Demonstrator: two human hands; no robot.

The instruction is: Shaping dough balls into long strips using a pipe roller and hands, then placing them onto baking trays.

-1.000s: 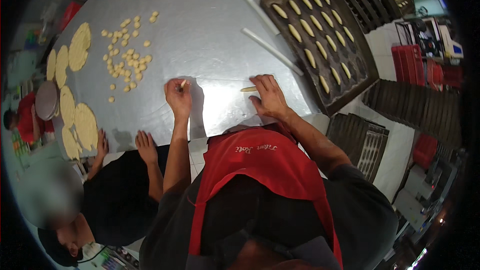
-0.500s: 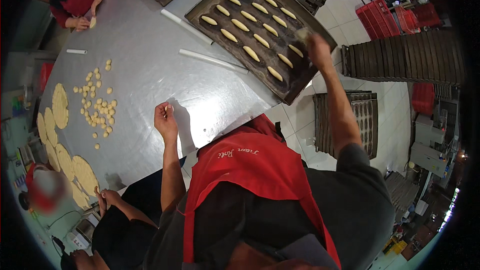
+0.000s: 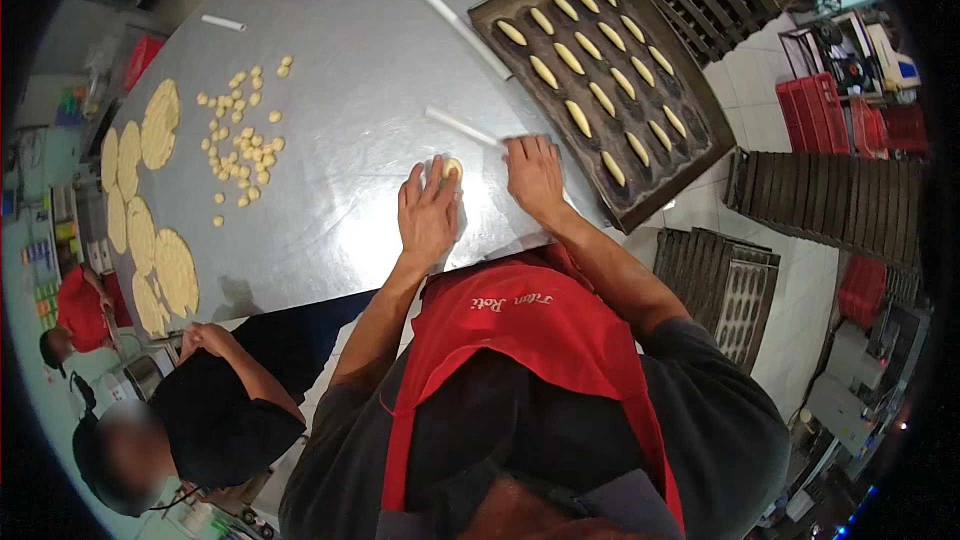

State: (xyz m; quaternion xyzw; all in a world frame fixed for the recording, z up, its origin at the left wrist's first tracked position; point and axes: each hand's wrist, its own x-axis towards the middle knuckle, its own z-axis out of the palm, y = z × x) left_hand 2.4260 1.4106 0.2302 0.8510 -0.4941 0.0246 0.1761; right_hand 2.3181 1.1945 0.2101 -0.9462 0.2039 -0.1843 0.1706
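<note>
My left hand (image 3: pixel 428 215) rests on the steel table with its fingers stretched out. A small flattened dough piece (image 3: pixel 453 167) lies at its index finger and thumb. To the right, my right hand (image 3: pixel 535 180) is closed over the near end of a short white rolling pin (image 3: pixel 460 126); its grip is partly hidden. Beyond it a dark baking tray (image 3: pixel 655 205) carries rows of slim, pointed dough pieces, overhanging the table's right side.
Small dough balls (image 3: pixel 245 145) are scattered on the left part of the steel table (image 3: pixel 330 70), beside flat dough sheets (image 3: pixel 175 270). A longer white rod (image 3: pixel 465 33) lies against the tray. Co-workers stand around; stacked trays (image 3: pixel 820 205) are at right.
My right hand has left the tray, where another dough piece now shows, and has come to the rolling pin. My left hand has opened from a loose fist onto a dough piece. The view has shifted.
</note>
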